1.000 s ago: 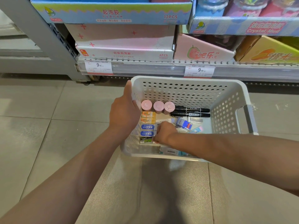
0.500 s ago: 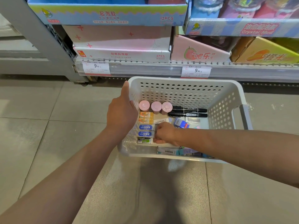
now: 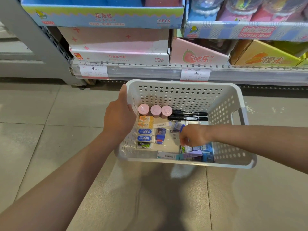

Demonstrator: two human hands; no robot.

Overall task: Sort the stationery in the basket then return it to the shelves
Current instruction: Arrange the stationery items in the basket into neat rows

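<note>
**Hands at the basket**

The left hand (image 3: pixel 119 117) is gripping the left rim of the white perforated plastic basket (image 3: pixel 181 97) near the shelves. The right hand (image 3: pixel 193 136) is reaching inside, fingers curled over small stationery packets (image 3: pixel 194 149); whether it pinches one, I cannot tell.

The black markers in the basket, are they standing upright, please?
No, both black markers lie flat, side by side, on the basket floor near the far wall.

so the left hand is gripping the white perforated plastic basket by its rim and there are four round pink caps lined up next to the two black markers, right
Not quite. The head view shows three round pink caps, not four, lined up beside the two black markers. The rest holds: the left hand grips the white perforated plastic basket by its rim.
</note>
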